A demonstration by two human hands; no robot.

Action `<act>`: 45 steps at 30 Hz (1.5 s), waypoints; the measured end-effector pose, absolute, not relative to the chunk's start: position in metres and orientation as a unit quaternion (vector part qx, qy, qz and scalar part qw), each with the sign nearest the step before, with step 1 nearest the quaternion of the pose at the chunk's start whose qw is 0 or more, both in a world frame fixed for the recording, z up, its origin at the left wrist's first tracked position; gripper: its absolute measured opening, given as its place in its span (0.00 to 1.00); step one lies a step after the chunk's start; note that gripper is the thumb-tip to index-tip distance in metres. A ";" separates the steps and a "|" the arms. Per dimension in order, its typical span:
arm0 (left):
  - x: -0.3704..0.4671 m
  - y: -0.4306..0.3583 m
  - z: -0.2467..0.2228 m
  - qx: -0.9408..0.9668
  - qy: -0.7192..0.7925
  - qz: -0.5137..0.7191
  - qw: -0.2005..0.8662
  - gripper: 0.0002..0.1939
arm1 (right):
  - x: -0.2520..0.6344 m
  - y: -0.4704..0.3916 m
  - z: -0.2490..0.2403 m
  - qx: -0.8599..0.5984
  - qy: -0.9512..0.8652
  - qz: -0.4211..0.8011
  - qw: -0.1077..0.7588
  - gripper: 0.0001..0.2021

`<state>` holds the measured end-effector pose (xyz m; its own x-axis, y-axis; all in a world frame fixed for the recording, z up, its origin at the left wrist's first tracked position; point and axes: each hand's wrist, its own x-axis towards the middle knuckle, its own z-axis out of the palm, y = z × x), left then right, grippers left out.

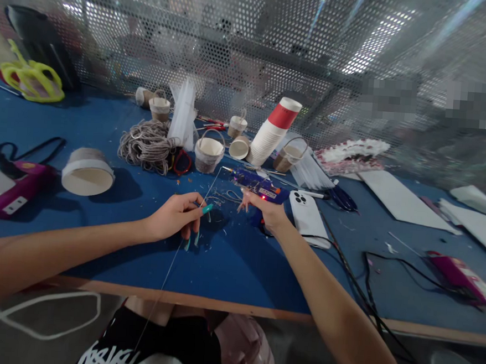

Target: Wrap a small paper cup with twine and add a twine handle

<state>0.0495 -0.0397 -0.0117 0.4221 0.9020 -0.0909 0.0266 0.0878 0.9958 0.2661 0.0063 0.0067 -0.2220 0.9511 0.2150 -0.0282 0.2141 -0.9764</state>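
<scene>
Pinching a thin thread between thumb and finger of the left hand, with the other fingers curled. Gripping a blue glue gun in the right hand over the blue tabletop, with its nozzle at the thread's upper end. Near the right wrist, a white phone; beyond the gun, a leaning stack of paper cups and a small handled bucket.

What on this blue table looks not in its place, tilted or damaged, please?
The tall cup stack leans right instead of standing straight. The large cup at left lies on its side, and loose scraps litter the table near the blue glue gun.
</scene>
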 end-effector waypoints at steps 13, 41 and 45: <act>0.050 -0.040 -0.010 0.587 0.410 0.344 0.607 0.06 | 0.269 0.009 0.004 -0.425 -0.598 0.500 0.461 0.19; 0.050 -0.040 -0.011 0.597 0.401 0.349 0.601 0.07 | 0.271 0.009 0.002 -0.441 -0.606 0.498 0.436 0.22; 0.049 -0.040 -0.012 0.597 0.398 0.351 0.602 0.07 | 0.271 0.009 0.003 -0.445 -0.606 0.499 0.430 0.23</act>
